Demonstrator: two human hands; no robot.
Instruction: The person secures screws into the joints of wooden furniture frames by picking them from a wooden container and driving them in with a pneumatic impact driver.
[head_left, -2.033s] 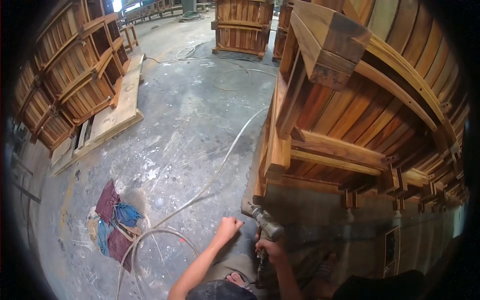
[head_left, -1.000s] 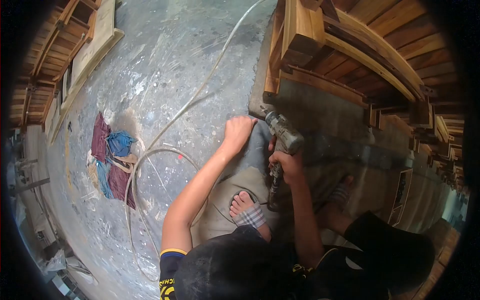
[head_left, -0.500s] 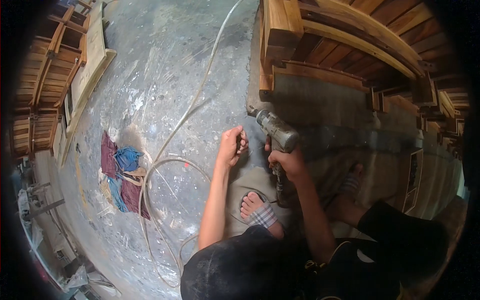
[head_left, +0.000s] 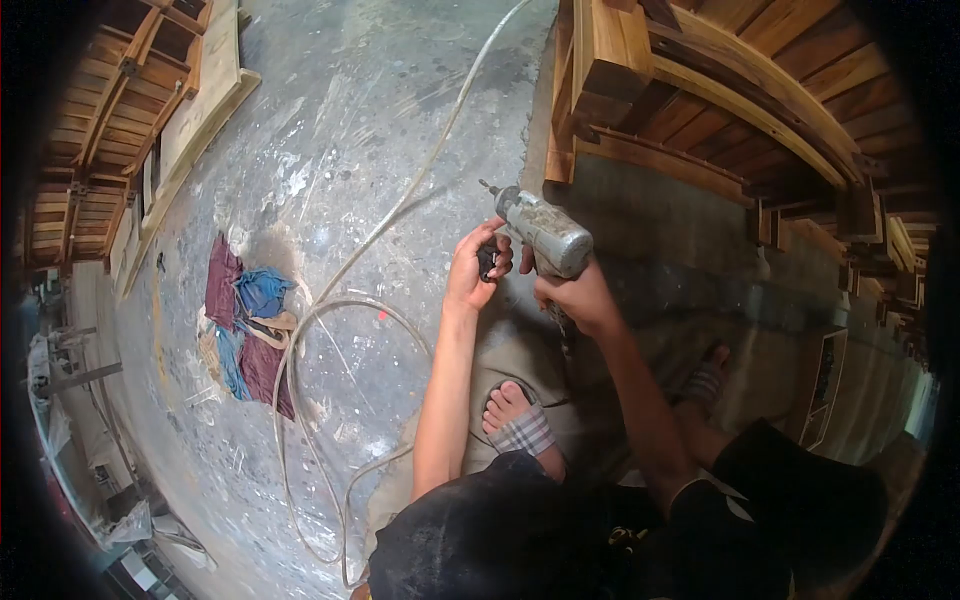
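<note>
My right hand (head_left: 580, 298) is wrapped round the grip of a worn grey power driver (head_left: 548, 235), its bit pointing up and to the left. Close beside the tool's front end is my left hand (head_left: 478, 268), palm turned up. Its fingers curl round a small black object (head_left: 487, 262), whose kind I cannot make out, while the index finger reaches toward the driver. Below the hands, a foot (head_left: 508, 408) in a plaid-strapped sandal rests on a brown cloth or mat (head_left: 500, 355).
A pale hose (head_left: 375, 232) runs across the paint-spotted floor (head_left: 330, 150) and loops at the left. Crumpled maroon and blue rags (head_left: 262, 292) lie beside it. Wooden slatted furniture (head_left: 610, 75) stands at the upper right, with more slatted wood (head_left: 120, 130) at the far left.
Both hands have risen a little and come closer together. The driver has turned more into view, its bit now showing, and the black object now shows in my left hand.
</note>
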